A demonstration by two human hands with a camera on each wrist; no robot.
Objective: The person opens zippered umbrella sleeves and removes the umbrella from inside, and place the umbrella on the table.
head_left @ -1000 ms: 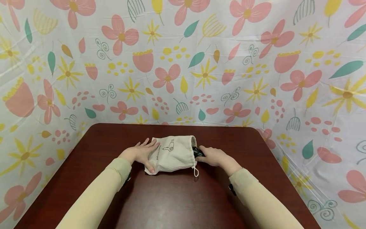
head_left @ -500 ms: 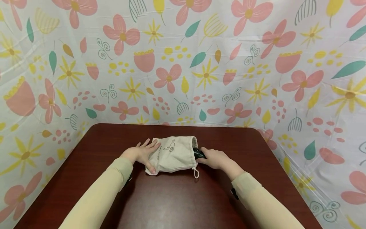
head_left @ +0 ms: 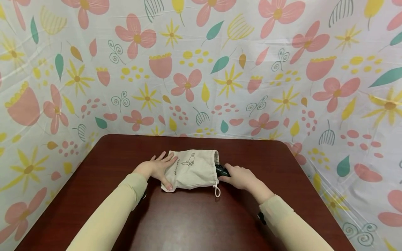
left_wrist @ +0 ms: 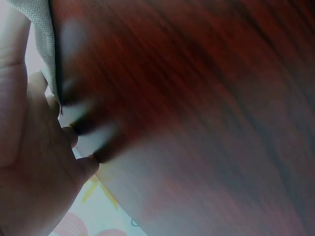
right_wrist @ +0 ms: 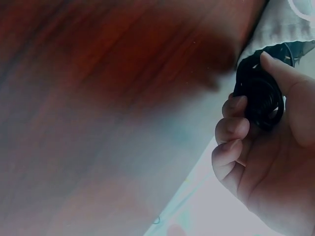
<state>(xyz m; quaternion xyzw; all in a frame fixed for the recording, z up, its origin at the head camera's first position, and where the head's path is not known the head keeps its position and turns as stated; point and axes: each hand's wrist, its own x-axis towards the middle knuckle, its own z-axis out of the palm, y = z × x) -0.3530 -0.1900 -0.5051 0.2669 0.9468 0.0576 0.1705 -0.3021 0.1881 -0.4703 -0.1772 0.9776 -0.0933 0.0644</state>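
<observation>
A cream cloth drawstring bag (head_left: 196, 174) lies flat on the table, a hair dryer drawing on its upper side and its mouth facing right. My left hand (head_left: 158, 170) rests on the bag's closed end with fingers spread and the thumb near its front corner. At the mouth, my right hand (head_left: 240, 176) grips a bundle of coiled black cord (right_wrist: 261, 96), thumb on one side and fingers curled on the other. Part of the black bundle shows outside the opening; whatever lies deeper is hidden by the cloth. The drawstring loop (head_left: 217, 191) hangs from the mouth's near corner.
The dark red-brown table (head_left: 185, 223) has rounded far corners. Behind it and along both sides hangs a white curtain (head_left: 201, 69) printed with flowers and leaves.
My right hand has drawn slightly to the right with the black cord, and more of the cord shows outside the bag's mouth. The left hand stays on the closed end.
</observation>
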